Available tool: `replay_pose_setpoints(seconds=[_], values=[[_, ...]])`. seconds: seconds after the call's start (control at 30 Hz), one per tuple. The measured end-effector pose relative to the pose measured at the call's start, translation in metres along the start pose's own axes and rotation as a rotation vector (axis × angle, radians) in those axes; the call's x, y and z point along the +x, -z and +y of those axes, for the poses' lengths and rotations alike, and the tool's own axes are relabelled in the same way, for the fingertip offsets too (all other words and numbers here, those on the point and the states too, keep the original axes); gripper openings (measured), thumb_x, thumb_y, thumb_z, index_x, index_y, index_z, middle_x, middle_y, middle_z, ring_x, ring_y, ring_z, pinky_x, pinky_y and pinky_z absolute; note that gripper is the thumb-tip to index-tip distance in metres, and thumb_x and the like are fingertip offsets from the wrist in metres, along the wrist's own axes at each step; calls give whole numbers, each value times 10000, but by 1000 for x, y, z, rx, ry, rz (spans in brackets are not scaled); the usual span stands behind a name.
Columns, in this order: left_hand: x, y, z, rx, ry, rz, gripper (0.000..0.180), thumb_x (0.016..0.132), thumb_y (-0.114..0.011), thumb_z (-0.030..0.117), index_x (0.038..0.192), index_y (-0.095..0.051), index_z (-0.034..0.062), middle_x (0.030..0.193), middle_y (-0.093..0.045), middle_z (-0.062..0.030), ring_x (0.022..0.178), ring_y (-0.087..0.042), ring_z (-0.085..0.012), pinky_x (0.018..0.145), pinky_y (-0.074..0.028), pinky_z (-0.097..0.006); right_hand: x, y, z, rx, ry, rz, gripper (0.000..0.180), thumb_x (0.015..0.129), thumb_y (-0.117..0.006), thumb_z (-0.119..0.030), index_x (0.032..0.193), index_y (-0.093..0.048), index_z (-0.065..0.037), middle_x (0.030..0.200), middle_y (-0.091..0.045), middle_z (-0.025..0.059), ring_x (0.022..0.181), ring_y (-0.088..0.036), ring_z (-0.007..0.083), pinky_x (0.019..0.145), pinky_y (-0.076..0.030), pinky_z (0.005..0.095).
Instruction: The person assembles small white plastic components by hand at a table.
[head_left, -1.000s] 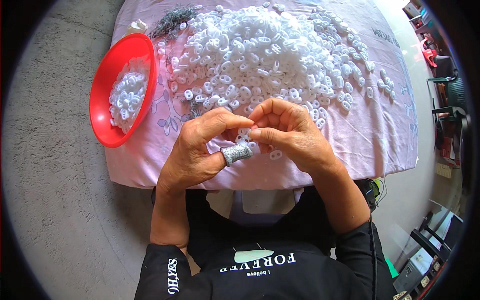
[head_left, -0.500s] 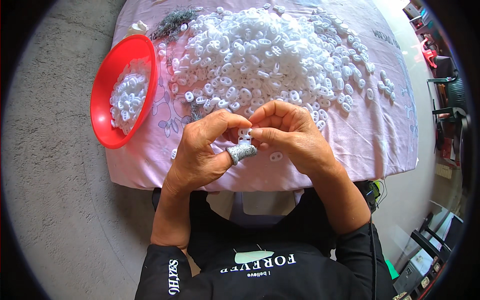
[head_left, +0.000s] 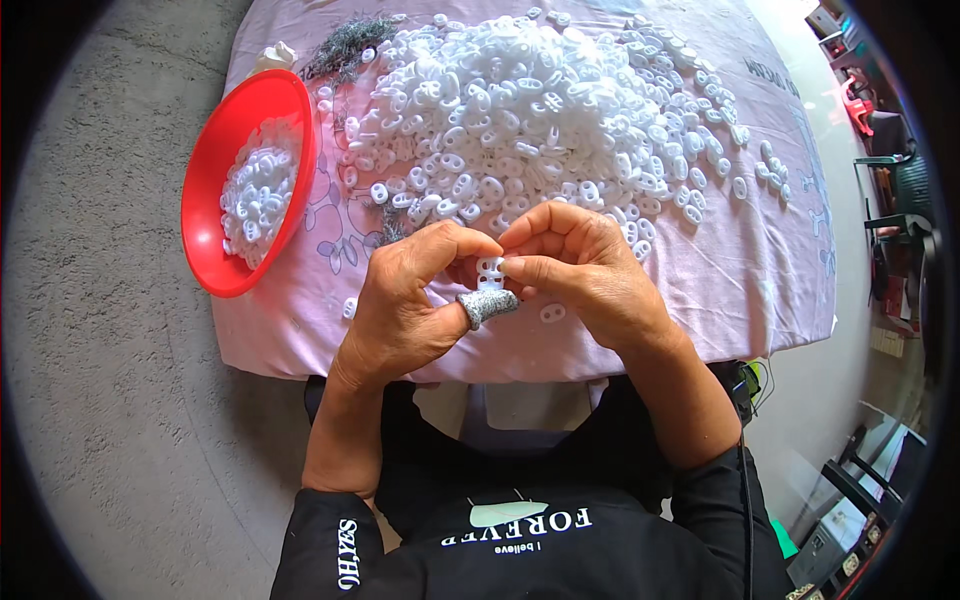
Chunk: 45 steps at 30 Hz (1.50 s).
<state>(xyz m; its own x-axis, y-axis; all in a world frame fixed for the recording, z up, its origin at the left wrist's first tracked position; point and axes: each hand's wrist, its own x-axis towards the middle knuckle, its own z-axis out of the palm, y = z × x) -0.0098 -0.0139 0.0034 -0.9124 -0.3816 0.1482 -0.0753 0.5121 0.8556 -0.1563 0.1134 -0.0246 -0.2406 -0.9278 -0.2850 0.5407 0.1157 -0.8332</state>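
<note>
My left hand (head_left: 405,290) and my right hand (head_left: 590,275) meet over the near part of the table, both pinching a small white plastic piece (head_left: 490,272) with several holes. It stands between the fingertips, and its lower end sits against the grey speckled cloth sleeve (head_left: 487,306) on my left thumb. My right thumb and forefinger touch its upper right side. Just beyond the hands lies a large heap of white two-hole oval plastic pieces (head_left: 510,110). A single loose oval piece (head_left: 552,313) rests below my right hand, and another (head_left: 349,308) lies left of my left wrist.
A red bowl (head_left: 205,220) on the left holds more white pieces and leans toward me. Grey fluffy fibre (head_left: 350,45) lies beside the heap at the back left. Pink patterned cloth (head_left: 700,300) covers the table. Chairs (head_left: 905,160) stand on the floor at the right.
My left hand and its sleeved thumb have shifted very slightly right. Both hands keep their pinch on the white piece, and the heap and bowl look the same.
</note>
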Motion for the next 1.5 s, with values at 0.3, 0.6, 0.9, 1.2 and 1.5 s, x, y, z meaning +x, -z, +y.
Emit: replay_pose_setpoints(seconds=[0.3, 0.6, 0.9, 1.2, 1.5], values=[[-2, -3, -2, -18, 25, 22, 262, 694, -777, 2, 920, -646, 21, 736, -593, -50, 658, -578, -130, 612, -484, -271, -2, -4, 1, 12, -6, 57, 141, 841, -695, -36, 961, -630, 1, 837, -677, 55, 757, -648, 94, 670, -519, 206], [-4, -4, -5, -8, 19, 56, 261, 692, -764, -12, 920, -641, 22, 714, -582, -50, 644, -581, -135, 601, -484, -271, -2, -3, 4, 89, 23, 50, 60, 841, -689, -15, 867, -635, -15, 809, -680, 57, 731, -641, 86, 657, -516, 201], [-5, -4, -7, -9, -6, 92, 255, 686, -736, -40, 918, -648, 22, 707, -607, -58, 632, -601, -134, 593, -493, -267, -1, -3, 5, 79, 48, 41, 54, 829, -688, -5, 852, -641, -19, 811, -680, 57, 732, -636, 89, 667, -508, 214], [-4, -4, -1, 0, -32, 109, 256, 690, -729, -57, 924, -651, 12, 724, -625, -70, 648, -623, -140, 595, -502, -267, -2, -4, 4, 53, 73, 38, 50, 825, -687, -4, 847, -642, -10, 812, -684, 71, 740, -643, 102, 681, -512, 225], [-4, -7, 2, 30, -64, 131, 231, 695, -714, -74, 902, -647, 3, 733, -632, -85, 648, -634, -153, 579, -509, -269, -3, -4, 6, 28, 112, 37, 44, 829, -681, -5, 839, -638, -1, 807, -684, 68, 742, -635, 90, 671, -501, 217]])
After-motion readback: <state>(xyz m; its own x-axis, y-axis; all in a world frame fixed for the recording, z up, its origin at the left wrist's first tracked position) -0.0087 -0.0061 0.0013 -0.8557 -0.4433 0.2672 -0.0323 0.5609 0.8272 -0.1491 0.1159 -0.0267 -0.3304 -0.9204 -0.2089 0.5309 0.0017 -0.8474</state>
